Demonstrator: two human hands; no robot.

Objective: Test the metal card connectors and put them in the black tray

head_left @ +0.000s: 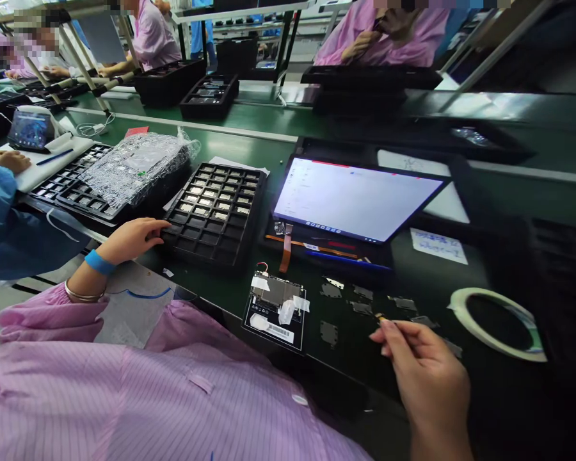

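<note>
My left hand (137,240) curls its fingers at the near left corner of a black compartment tray (204,246). Small metal-looking parts fill several of its far cells. A small gold-coloured piece (380,316) is pinched between the thumb and fingers of my right hand (425,365), just above the dark bench. Around that hand lie several thin grey plates (329,333). A black battery pack with a circuit board (276,310), taped in places, sits near the bench's front edge. Behind it stands a lit screen (358,198), with an orange flex cable (286,251) in front.
A roll of pale tape (496,323) lies at the right, below a handwritten note (438,246). On the left, bubble-wrapped goods (137,163) rest on trays, beside a co-worker's blue sleeve (0,211). Other people in pink sit across the bench.
</note>
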